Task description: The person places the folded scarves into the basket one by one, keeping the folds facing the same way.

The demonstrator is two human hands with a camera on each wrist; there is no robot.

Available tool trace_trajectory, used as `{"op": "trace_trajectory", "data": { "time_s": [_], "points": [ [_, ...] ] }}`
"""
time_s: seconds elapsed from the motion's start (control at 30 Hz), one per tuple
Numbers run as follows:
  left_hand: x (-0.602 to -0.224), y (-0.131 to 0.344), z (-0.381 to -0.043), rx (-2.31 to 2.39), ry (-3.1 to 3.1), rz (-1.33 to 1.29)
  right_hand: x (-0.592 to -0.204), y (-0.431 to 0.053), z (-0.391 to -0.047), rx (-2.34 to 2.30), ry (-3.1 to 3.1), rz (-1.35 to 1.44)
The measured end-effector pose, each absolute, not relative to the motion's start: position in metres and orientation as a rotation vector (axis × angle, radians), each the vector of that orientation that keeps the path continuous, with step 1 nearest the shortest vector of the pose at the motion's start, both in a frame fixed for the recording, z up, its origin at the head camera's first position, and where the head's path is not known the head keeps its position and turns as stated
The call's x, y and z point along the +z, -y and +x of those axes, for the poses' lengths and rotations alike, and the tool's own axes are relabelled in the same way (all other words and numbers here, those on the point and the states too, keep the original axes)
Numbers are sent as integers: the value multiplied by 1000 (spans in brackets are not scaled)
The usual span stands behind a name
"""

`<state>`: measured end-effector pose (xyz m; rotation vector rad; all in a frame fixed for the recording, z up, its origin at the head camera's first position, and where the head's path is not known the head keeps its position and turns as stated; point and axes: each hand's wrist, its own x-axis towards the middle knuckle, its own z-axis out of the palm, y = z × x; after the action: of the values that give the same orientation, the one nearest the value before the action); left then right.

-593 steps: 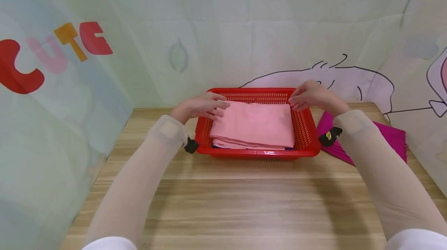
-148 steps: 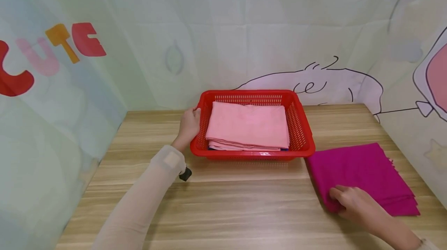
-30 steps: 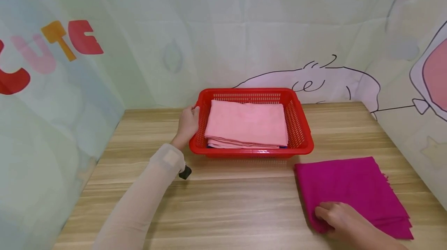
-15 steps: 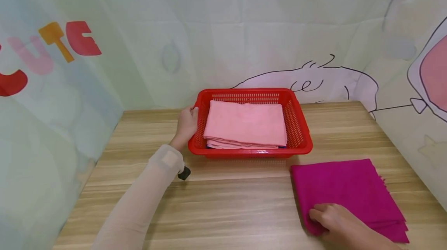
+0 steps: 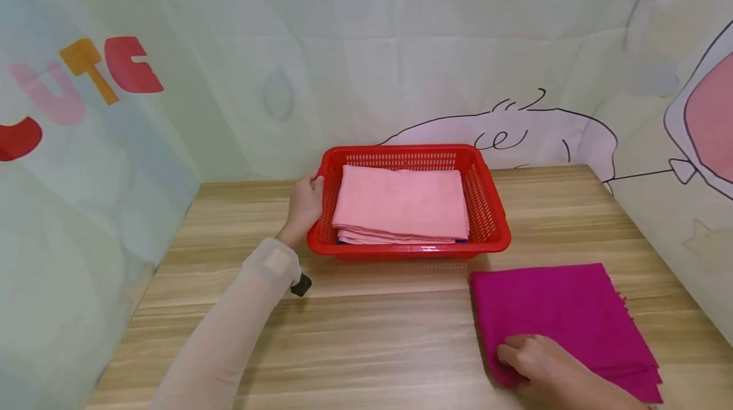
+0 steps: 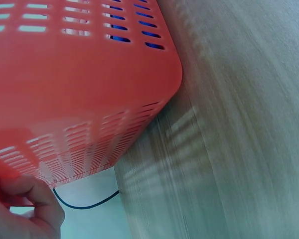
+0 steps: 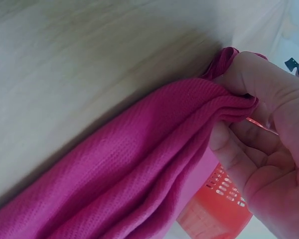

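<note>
A red plastic basket [image 5: 492, 206] with slotted walls stands at the back middle of the table. Folded pink cloths [image 5: 401, 203] lie stacked inside it, with a bit of blue showing beneath them. My left hand [image 5: 306, 203] grips the basket's left rim; in the left wrist view its curled fingers [image 6: 32, 196] hold that edge. At the front right lies a folded magenta cloth [image 5: 567, 308] with a fringed right edge. My right hand [image 5: 538, 362] pinches its near left corner, and the right wrist view shows the layered folds [image 7: 139, 164] gathered between thumb and fingers.
The wood-grain table [image 5: 366, 333] reaches back to a printed fabric backdrop [image 5: 355, 66], which also closes off the left and right sides. A black wrist camera [image 5: 300, 284] sits on the left wrist.
Earlier both hands were over the basket and the magenta cloth lay to its right. Since then the right hand has drawn the cloth nearer and leftward; the left hand has taken the rim.
</note>
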<state>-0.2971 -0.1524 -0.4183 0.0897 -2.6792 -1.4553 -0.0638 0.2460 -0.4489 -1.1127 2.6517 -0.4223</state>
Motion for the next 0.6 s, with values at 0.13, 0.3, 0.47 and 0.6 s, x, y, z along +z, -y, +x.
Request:
{"op": "trace_trajectory", "data": {
  "time_s": [0.13, 0.3, 0.47, 0.6],
  "points": [
    [-418, 152, -297, -1444, 2680, 92, -448, -242, -63, -436, -2631, -1083],
    [-417, 153, -296, -1451, 2682, 100, -448, -238, -64, -424, -2615, -1078],
    [-417, 153, -296, -1446, 2685, 99, -448, -234, -64, -449, -2599, -1088],
    [-417, 152, -297, -1447, 2693, 102, -448, -230, -64, -455, -2594, -1089]
  ]
}}
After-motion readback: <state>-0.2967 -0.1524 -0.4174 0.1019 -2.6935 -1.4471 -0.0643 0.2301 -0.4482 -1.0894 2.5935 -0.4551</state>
